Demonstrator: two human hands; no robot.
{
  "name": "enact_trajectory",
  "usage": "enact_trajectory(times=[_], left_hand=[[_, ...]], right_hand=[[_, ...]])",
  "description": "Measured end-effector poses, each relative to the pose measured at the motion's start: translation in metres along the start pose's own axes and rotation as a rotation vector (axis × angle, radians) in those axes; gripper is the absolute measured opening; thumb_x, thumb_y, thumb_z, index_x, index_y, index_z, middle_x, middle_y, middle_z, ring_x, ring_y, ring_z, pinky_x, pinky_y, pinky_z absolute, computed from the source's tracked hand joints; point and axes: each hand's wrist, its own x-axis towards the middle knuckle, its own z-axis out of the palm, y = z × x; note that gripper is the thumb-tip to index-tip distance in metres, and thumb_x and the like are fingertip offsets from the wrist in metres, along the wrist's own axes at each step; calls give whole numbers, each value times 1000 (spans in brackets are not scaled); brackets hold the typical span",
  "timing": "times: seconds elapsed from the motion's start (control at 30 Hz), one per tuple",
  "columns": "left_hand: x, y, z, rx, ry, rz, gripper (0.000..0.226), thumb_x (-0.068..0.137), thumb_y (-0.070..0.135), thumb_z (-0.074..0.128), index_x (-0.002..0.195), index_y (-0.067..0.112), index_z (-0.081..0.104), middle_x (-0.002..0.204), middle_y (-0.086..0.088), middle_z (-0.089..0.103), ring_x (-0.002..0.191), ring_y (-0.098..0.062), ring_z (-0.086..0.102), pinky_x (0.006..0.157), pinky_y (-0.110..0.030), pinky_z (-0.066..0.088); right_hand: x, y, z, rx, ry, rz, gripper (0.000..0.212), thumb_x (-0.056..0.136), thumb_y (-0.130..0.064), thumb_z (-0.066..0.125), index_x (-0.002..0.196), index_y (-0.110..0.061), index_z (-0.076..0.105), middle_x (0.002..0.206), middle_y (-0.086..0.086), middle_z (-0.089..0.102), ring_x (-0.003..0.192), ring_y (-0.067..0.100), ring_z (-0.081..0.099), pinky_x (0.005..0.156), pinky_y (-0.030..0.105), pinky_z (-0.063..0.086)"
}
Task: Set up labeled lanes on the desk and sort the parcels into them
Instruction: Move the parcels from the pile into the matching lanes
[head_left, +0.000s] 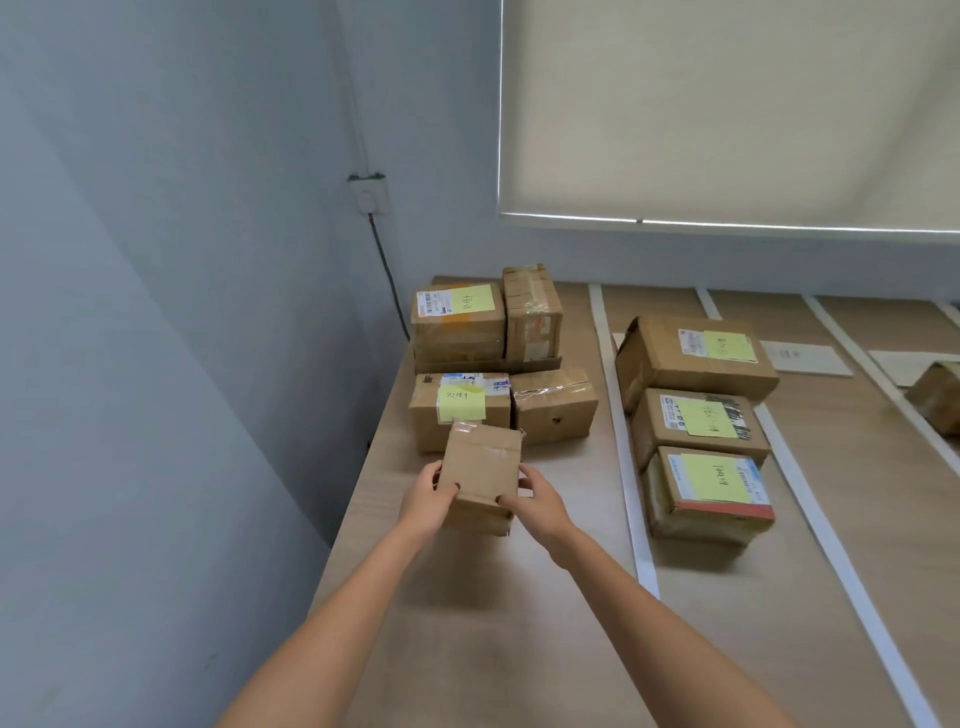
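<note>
1. We hold a small cardboard box (480, 475) in the leftmost lane of the desk (519, 649), left hand (426, 499) and right hand (537, 501) clamped on its sides.
2. Stiff, probably light; glossy tape on top may be slick, so grip the bare side faces.
3. Count: four parcels behind it, three in the next lane, one far right; four white strips visible.

plain brown parcel (480, 467), tilted, leftmost lane

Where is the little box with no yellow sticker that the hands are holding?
The small cardboard box is in the leftmost lane, held between the left hand and right hand, just in front of the parcel with a yellow note.
</note>
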Motion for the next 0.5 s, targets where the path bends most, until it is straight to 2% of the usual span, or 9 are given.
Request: enact_trajectory(times=[0.1,0.23,0.37,0.4,0.5], left_hand=[[-21,23,19,-25,-3,42,44,95,17,48,139,16,41,135,-6,51,119,-23,49,95,-34,43],[-55,51,54,-101,-18,94,40,97,19,44,136,17,40,132,-7,52,116,-22,50,98,-34,43],[-89,76,94,-134,-41,141,40,97,19,42,137,20,38,131,-7,53,111,-19,51,96,-35,44],[-98,83,104,-130,-43,158,42,97,19,42,138,20,37,132,-7,51,108,-17,50,92,-33,44],[-121,98,134,-137,-79,194,48,97,24,43,143,20,30,137,-7,46,94,-7,50,68,-19,43]], right_hand=[[-19,-4,-29,48,19,-33,56,86,-15,60,137,-24,38,119,-1,47,104,15,47,62,16,40],[-51,-6,-77,89,25,-89,66,87,-17,59,142,-32,27,127,-4,40,112,16,42,76,26,43],[-85,0,-128,83,69,-181,67,85,-15,60,142,-33,30,138,-2,41,116,13,42,78,21,43],[-92,2,-141,89,87,-196,67,85,-14,61,142,-31,30,139,0,41,115,13,42,78,19,44],[-112,12,-177,112,126,-181,68,86,-16,62,144,-26,29,140,5,43,109,11,45,62,11,43]])
